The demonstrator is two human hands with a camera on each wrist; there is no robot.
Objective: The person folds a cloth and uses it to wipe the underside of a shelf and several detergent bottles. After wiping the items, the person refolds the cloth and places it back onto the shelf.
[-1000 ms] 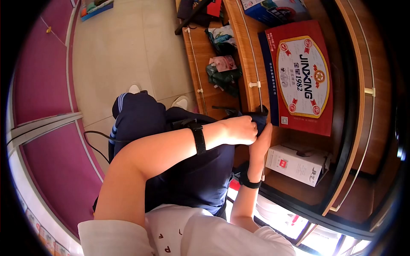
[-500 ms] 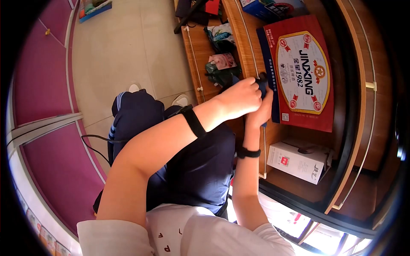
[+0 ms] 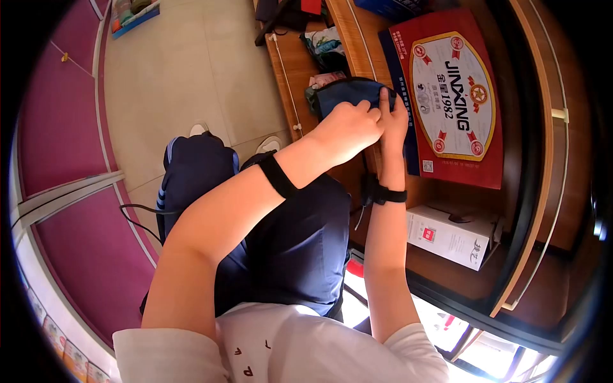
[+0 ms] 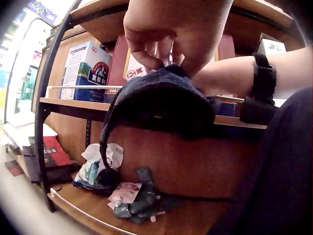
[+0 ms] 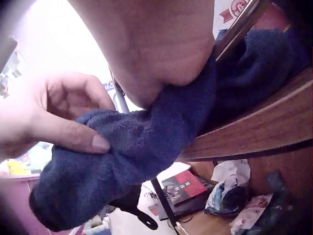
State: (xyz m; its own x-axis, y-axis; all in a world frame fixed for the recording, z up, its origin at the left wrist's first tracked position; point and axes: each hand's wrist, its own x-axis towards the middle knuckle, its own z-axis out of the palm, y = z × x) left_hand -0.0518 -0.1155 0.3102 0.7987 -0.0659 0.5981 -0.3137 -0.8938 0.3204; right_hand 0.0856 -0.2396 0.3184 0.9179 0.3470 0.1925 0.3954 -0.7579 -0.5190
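Both hands hold up a dark blue fleecy cloth piece (image 3: pixel 345 94) with black edging, in front of the shelf. My left hand (image 3: pixel 350 131) pinches its edge, thumb and curled fingers on the fabric; the left wrist view shows the cloth (image 4: pixel 161 85) bowed beneath these fingertips, its dark underside turned to the camera and a narrow black strip hanging down. At the other side my right hand (image 3: pixel 394 124) grips the cloth. In the right wrist view the blue cloth (image 5: pixel 137 142) hangs in folds, a black tab (image 5: pixel 139 215) with a hole below it; the right fingertips are hidden.
A red JINXING carton (image 3: pixel 447 96) and a white box (image 3: pixel 447 236) stand on the shelf behind a thin rail. On the lower shelf lie crumpled packets (image 4: pixel 129 196). The person's knees (image 3: pixel 191 172) are close to the shelf front.
Both hands have moved up and forward along the shelf edge with the cloth. The cloth, bunched and mostly covered earlier, now shows as a wider piece to the left of the right hand.
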